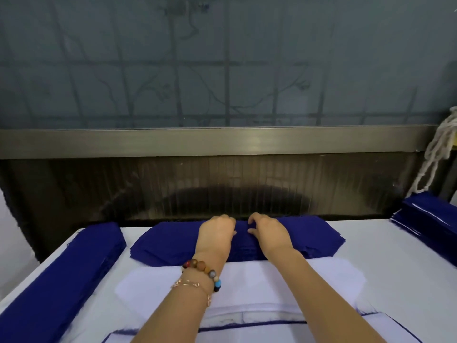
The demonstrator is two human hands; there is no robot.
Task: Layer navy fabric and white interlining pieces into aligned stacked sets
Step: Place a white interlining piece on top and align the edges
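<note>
The right hand (269,233) pinches the top of the navy fabric stack (168,246) just behind the white interlining piece (247,280), the left hand (216,231) curls on the same stack (its hold is hidden), so next comes lifting one navy piece alone, I think, and laying it straight on the white.

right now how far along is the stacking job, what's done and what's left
Done: layered white and navy sets lie at the near edge. In hand: both hands are on the middle navy pile, the right hand pinching its top, the left hand beside it; a white piece waits just in front. Left: that pile plus the left navy pile and right navy pile.
</note>
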